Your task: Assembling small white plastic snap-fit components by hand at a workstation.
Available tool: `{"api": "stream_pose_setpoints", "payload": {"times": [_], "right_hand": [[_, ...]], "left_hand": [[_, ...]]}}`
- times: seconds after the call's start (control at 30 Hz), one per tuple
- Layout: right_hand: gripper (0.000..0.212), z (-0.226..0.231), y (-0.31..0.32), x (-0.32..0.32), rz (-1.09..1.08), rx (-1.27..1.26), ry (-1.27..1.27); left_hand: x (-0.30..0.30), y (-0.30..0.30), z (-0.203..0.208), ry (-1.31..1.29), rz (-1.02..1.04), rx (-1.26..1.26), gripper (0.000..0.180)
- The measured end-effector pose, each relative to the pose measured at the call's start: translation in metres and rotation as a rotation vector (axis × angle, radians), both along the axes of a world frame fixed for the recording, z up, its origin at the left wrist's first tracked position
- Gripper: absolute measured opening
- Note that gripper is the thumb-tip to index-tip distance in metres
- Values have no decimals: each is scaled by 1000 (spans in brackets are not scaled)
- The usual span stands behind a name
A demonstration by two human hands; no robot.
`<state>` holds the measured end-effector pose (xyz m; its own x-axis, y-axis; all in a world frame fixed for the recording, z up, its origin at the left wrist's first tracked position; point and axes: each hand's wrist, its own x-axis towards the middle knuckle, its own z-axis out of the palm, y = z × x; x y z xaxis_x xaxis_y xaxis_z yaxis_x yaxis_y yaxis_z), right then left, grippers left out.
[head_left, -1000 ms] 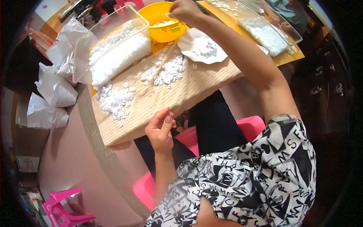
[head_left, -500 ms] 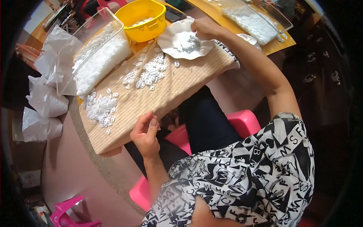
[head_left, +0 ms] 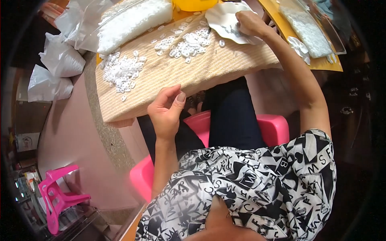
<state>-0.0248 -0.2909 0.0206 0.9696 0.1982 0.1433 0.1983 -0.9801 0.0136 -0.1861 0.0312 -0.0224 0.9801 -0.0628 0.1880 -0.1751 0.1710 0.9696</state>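
Observation:
My left hand (head_left: 165,111) is raised just off the near edge of the cloth-covered work surface (head_left: 161,90). Its thumb and forefinger come together with the other fingers curled; anything between the tips is too small to make out. At the far right, my right hand (head_left: 252,25) reaches over a white wavy-rimmed plate (head_left: 220,22), its fingers bent down beside small grey pieces (head_left: 230,29). Its fingertips are partly hidden, so what they pinch does not show. Small white oval pieces with holes lie in a middle pile (head_left: 192,43) and a left pile (head_left: 122,72).
Behind the cloth stand a clear bin (head_left: 134,24) of white pieces and a yellow tub (head_left: 195,4). Another clear bin (head_left: 307,32) is at the far right. White bags (head_left: 60,56) line the left. A pink stool (head_left: 60,193) stands lower left.
The whole view has shifted, so the table sits higher and further right. My right hand has come in from the plate's rim toward the grey pieces. The left hand keeps its curled pose.

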Motion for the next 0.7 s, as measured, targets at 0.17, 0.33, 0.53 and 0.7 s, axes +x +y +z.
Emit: {"api": "stream_pose_setpoints", "payload": {"times": [0.17, 0.33, 0.53, 0.7], "right_hand": [[10, 1, 14, -12, 14, 109, -121], [12, 8, 13, -20, 6, 121, -111], [13, 4, 10, -14, 7, 234, -183], [14, 9, 0, -7, -24, 249, -231]], "left_hand": [[5, 4, 11, -150, 115, 296, 20], [22, 3, 10, -127, 204, 445, 18], [68, -7, 8, -420, 312, 800, 11], [102, -27, 6, -612, 289, 841, 6]]}}
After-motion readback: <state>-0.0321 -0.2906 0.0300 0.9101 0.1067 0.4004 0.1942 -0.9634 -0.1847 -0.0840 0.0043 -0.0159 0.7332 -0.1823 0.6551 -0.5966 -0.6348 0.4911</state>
